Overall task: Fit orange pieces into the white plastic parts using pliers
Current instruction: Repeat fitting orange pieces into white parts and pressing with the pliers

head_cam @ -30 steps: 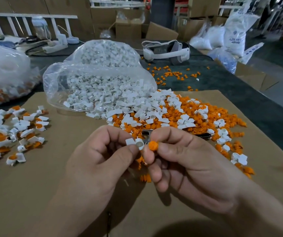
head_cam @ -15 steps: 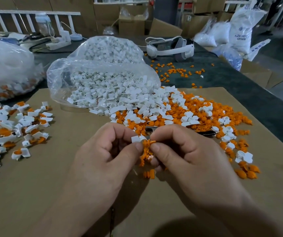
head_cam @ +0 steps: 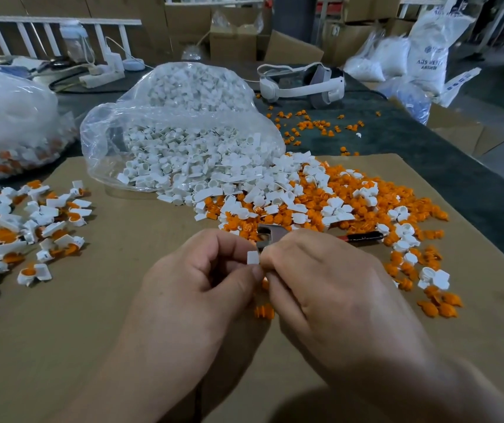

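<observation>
A white plastic part (head_cam: pixel 252 257) is pinched between thumb and forefinger of the left hand (head_cam: pixel 201 279), near the middle of the cardboard sheet (head_cam: pixel 92 346). The right hand (head_cam: pixel 320 282) is curled against it and appears to grip an orange piece (head_cam: pixel 264 283), of which only a sliver is seen. The pliers (head_cam: pixel 267 236) lie unused just beyond the hands. A spread of fitted parts (head_cam: pixel 15 227) is seen at left. Far more is left: a mixed heap (head_cam: pixel 305 206) at right and a clear bag (head_cam: pixel 183 141) of white parts behind.
</observation>
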The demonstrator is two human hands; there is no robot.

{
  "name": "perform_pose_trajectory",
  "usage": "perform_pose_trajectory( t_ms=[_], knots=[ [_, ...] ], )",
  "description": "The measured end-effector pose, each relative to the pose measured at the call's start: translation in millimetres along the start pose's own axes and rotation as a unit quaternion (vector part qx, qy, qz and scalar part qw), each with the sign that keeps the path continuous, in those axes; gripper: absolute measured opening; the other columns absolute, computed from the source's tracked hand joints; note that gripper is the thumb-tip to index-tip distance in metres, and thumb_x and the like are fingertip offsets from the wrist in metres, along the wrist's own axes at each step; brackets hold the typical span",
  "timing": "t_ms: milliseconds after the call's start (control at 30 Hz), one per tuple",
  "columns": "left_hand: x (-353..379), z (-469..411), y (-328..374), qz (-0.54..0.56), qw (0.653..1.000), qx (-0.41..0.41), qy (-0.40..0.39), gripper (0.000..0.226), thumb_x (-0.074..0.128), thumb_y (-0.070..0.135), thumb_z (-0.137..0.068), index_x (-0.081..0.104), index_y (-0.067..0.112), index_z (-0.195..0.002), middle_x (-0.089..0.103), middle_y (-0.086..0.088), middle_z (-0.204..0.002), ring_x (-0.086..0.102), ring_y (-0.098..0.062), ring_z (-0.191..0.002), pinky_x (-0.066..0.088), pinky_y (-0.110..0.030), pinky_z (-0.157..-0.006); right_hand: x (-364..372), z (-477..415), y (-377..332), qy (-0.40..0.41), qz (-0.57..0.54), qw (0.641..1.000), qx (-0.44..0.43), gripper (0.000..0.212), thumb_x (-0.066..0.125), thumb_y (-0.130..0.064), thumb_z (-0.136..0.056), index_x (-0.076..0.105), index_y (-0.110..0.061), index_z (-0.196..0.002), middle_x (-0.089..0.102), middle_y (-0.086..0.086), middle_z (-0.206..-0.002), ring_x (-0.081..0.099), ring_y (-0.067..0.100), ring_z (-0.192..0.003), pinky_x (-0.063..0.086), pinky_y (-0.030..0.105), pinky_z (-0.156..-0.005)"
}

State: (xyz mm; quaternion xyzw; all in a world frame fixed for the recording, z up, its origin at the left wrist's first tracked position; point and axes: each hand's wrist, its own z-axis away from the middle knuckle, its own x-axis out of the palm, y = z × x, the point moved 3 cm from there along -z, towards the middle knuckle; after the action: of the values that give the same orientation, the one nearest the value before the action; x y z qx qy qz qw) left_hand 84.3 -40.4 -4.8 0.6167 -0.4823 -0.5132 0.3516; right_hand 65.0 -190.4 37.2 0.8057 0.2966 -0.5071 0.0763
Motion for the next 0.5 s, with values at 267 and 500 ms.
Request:
perform_pose_trajectory(
  t_ms=[267, 500],
  knots=[
    [-0.4, -2.0, -3.4, 0.112, 0.993, -0.022, -0.037, 0.031, 0.075, 0.043, -0.062, 0.075, 0.029, -0.089, 0.069, -0.003, -0.067, 0.064, -0.015, -0.056, 0.05, -0.021, -0.053, 0.6, 3.2, 5.3, -0.014, -0.075, 0.996, 0.04, 0.016, 0.047, -0.028, -0.095, 0.063, -0.025, -0.095, 0.056, -0.013, -0.085, 0.051, 0.002, -0.075, 0.047, 0.022, -0.06],
    [-0.5, -4.5, -2.6, 0.113, 0.992, -0.045, -0.018, 0.019, 0.073, 0.023, -0.066, 0.074, 0.031, -0.083, 0.065, 0.003, -0.06, 0.06, -0.009, -0.052, 0.049, -0.018, -0.05, 3.9, 3.0, 14.5, -0.032, -0.071, 0.996, 0.033, 0.02, 0.048, -0.031, -0.093, 0.058, -0.028, -0.11, 0.056, -0.014, -0.105, 0.052, 0.002, -0.096, 0.048, 0.02, -0.078]
  ],
)
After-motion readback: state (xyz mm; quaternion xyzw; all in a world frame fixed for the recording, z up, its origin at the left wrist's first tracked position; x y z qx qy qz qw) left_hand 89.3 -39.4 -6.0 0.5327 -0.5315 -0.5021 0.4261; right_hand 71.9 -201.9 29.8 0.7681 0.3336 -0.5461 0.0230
